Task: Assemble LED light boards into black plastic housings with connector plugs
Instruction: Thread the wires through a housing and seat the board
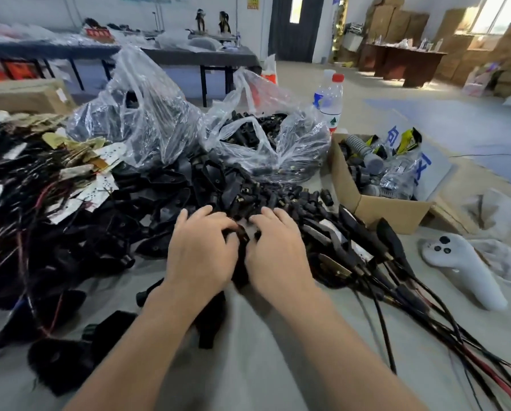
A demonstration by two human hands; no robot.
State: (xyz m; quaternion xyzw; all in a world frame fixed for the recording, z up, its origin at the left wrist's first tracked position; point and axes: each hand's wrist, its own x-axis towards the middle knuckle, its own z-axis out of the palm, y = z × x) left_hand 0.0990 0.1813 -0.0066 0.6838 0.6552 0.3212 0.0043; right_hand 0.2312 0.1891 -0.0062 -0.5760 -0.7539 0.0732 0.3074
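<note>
Bench (248, 366), grey cloth cover. Nearest the viewer, loose black housings (55, 360) lie at the lower left, blurred.

Centre: the left hand (200, 250) and right hand (278, 250) are side by side, knuckles up, with one black housing (240, 272) held between them. The grip of each hand has its fingers curled down and closed on that housing. What the fingertips do underneath cannot be told.

Right of the hands, wired assemblies (364, 244) lie in a fan, and their cables (426, 315) trail to the lower right corner. A white handheld controller (462, 271) lies on the cloth to their right.

Just behind the fingers sits a heap of connector plugs (281, 200). Left of it is a housing pile (165, 200), then white LED boards (105, 185) among red and black wires. An open cardboard box (381, 206) stands at the right.

Behind these stand two clear plastic bags (135, 114) of black parts and a water bottle (332, 102).
</note>
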